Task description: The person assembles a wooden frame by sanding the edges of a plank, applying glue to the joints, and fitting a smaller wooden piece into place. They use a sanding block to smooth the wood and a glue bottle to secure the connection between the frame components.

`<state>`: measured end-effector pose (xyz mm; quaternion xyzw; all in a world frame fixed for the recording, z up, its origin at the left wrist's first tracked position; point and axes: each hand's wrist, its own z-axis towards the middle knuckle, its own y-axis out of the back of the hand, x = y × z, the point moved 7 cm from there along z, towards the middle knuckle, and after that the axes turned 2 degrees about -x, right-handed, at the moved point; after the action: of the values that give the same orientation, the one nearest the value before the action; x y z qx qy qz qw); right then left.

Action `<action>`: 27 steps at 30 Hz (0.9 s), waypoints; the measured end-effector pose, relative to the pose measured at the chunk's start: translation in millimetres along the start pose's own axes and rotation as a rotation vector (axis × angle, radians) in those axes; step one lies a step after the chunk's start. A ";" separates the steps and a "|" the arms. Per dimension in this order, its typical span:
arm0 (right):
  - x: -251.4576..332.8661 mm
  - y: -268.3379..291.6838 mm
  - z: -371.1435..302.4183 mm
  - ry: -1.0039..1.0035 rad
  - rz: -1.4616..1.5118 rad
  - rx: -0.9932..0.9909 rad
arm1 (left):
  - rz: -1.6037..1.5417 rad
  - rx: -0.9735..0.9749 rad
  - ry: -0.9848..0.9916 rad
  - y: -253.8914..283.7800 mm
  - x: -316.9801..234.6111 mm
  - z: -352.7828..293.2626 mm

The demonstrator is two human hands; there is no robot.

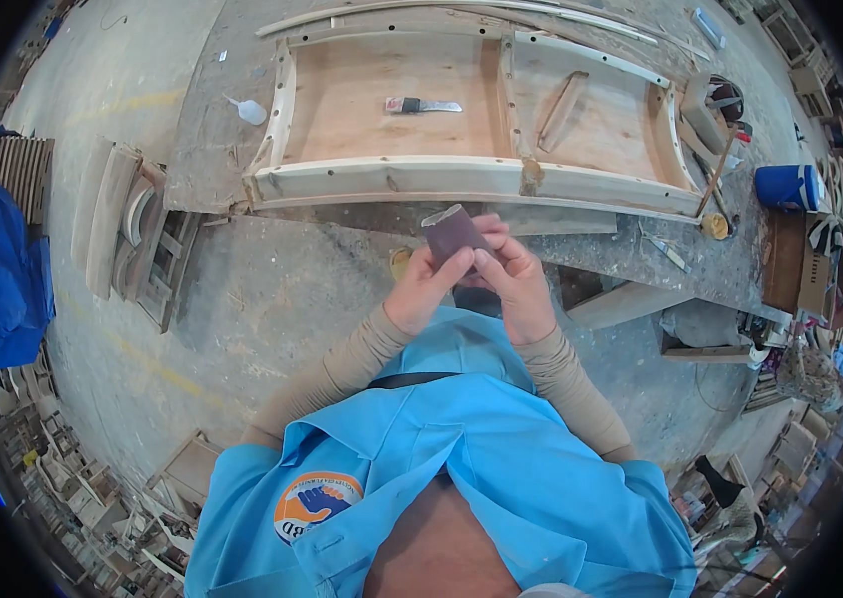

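A folded piece of maroon sandpaper (451, 232) with a pale, ragged top edge is held upright in front of me. My left hand (424, 288) grips its lower left part, thumb across the near face. My right hand (521, 285) pinches the lower right corner between thumb and fingers; its upper fingertips show behind the sheet. Just beyond both hands is the near rail of a pale wooden frame (371, 179) with a plywood panel, lying on a workbench. On the panel rest a putty knife (425, 105) with a dark band and a loose wooden strip (563, 108).
Left of the frame stands a white squeeze bottle (250, 111) on the bench (204, 149). A blue container (786, 187) and tools are at the right. Curved wooden parts (114, 221) stack on the left floor, near a blue sheet (8, 274). Long strips (581, 12) lie behind the frame.
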<state>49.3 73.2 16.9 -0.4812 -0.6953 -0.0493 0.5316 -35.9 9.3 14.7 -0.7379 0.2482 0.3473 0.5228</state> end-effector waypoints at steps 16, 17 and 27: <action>157.0 156.8 62.4 1.184 -1.522 -0.255 | 1.514 -0.527 -0.737 -37.4 -20.1 29.1; 153.7 166.4 64.7 1.154 -1.527 -0.272 | 1.541 -0.564 -0.782 -41.5 -18.3 31.9; 142.6 174.7 70.6 1.117 -1.496 -0.257 | 1.810 -0.806 -0.821 -47.2 8.7 53.2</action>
<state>130.6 295.1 21.3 0.1285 -0.4576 -0.6778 0.5610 -9.4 75.1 25.0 -0.2247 0.3753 0.8835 -0.1676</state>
